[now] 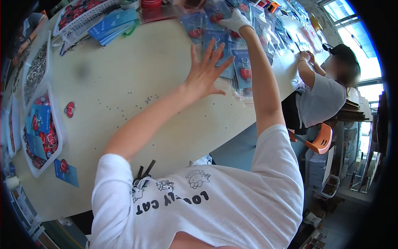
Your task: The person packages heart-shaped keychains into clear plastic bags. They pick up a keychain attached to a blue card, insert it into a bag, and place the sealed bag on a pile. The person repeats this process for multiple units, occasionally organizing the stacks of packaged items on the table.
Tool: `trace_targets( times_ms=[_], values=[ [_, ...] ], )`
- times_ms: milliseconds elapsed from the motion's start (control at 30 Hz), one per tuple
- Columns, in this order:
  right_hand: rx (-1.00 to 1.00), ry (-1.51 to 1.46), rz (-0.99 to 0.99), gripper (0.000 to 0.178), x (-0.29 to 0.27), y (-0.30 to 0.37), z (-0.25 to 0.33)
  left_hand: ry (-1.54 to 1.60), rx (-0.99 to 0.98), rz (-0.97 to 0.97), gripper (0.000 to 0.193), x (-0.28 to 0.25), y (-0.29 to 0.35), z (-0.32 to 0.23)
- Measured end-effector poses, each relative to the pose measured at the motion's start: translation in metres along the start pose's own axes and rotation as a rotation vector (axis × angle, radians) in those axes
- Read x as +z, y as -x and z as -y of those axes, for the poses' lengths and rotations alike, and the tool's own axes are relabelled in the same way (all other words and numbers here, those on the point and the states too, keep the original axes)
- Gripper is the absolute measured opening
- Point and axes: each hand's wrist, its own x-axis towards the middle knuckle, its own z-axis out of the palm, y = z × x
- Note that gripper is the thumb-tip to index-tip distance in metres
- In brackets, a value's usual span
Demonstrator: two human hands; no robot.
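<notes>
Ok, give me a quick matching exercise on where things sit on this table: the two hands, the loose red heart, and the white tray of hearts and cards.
Things:
1. left hand
2. right hand
3. loose red heart
4. white tray

Places:
A. far end of the table, gloved in white, on the bagged cards
B. alone on bare tabletop, just right of the trays
C. fingers spread, at the near edge of the blue bagged cards
D. left edge of the table, holding hearts and blue cards

Pairs: 1-C, 2-A, 3-B, 4-D

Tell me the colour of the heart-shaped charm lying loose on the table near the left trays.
Red with a pale rim; the heart-shaped charm shows in the head view.
</notes>
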Motion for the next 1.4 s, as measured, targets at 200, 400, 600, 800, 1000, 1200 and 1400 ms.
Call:
trace_targets(
  times_ms=[200, 400, 600, 800, 1000, 1200, 1400],
  values=[
    [-0.059, -0.292, -0.434, 0.082, -0.027, 0.135, -0.061, -0.005, -0.076, -0.144, 0.103, 0.055, -0.037, 0.045],
    [0.387, -0.579, -0.311, 0.09, 0.042, 0.252, -0.126, 0.072, -0.178, -0.2, 0.103, 0.077, -0.053, 0.066],
    [0.543, -0.545, -0.05, 0.093, 0.023, 0.216, -0.065, 0.058, -0.201, -0.215, 0.102, 0.079, -0.054, 0.065],
    [0.6, -0.889, 0.003, 0.086, 0.007, 0.207, -0.043, 0.024, -0.24, -0.188, 0.1, 0.078, -0.055, 0.06],
    [0.534, -1.341, 0.0, 0.068, 0.024, 0.221, -0.041, 0.044, -0.259, -0.189, 0.099, 0.075, -0.057, 0.056],
    [0.43, -1.234, -0.172, 0.062, -0.01, 0.254, -0.034, 0.041, -0.26, -0.19, 0.105, 0.072, -0.057, 0.056],
    [0.115, -1.008, -0.111, 0.069, -0.074, 0.22, -0.029, 0.06, -0.28, -0.259, 0.115, 0.079, -0.064, 0.06]
  ],
)
